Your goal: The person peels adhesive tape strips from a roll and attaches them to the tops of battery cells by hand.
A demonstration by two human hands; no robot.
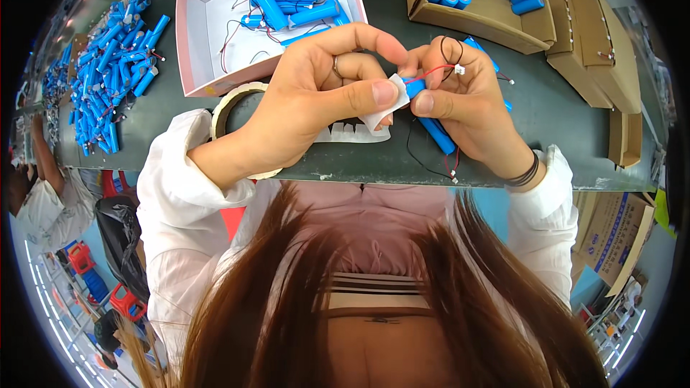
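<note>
Between my two hands is a blue cylindrical battery (415, 88) with thin red and black wires and a small white connector (459, 70). My right hand (471, 97) grips it between thumb and fingers, hiding much of its body. Thumb and fingers of my left hand (309, 90) pinch a piece of white tape (392, 104) against the battery's end. Below the right hand, another blue battery (436, 135) with wires lies on the dark table. Under my left wrist rests a tape roll (221, 113), and a strip of white tape pieces (352, 134) lies near the table's front edge.
A pink-rimmed white box (182, 43) with several wired batteries stands behind my left hand. At far left is a heap of loose blue batteries (115, 65). A cardboard box (481, 23) of upright batteries sits at the back right, beside more cardboard boxes (596, 50).
</note>
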